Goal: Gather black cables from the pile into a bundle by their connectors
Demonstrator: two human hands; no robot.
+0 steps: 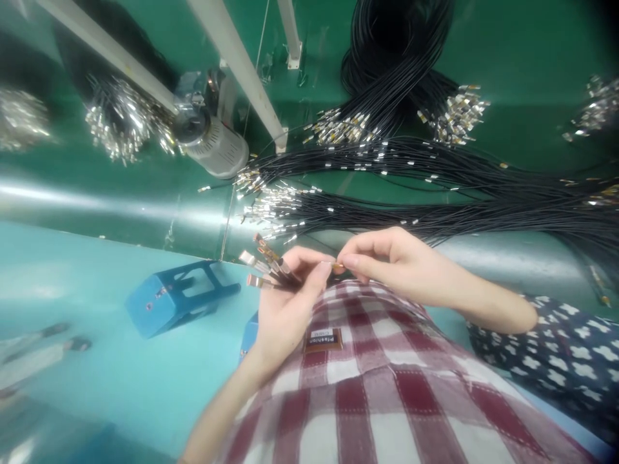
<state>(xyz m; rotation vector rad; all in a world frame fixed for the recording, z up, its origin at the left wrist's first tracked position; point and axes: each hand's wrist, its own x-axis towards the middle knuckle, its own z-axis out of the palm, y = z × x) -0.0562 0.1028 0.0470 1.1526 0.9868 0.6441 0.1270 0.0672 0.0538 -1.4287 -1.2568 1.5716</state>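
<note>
My left hand [290,312] is closed around a small bunch of black cables with flat metal connectors [261,265], whose ends stick out to the left of the fingers. Its thumb and forefinger also pinch one end of a tiny gold-coloured cable end [337,265]. From the other side my right hand [394,261] grips that same piece between thumb and fingertips. Both hands meet just above a red-and-white checked apron [372,386]. The fingers partly cover the small piece, so its exact shape cannot be made out.
Long black cables [435,216] with shiny ends lie across the green table [309,84]. A coiled cable bundle [396,51] is at the back, near white posts [242,58] and a white-grey machine [217,145]. A blue stool [169,296] stands on the floor to the left.
</note>
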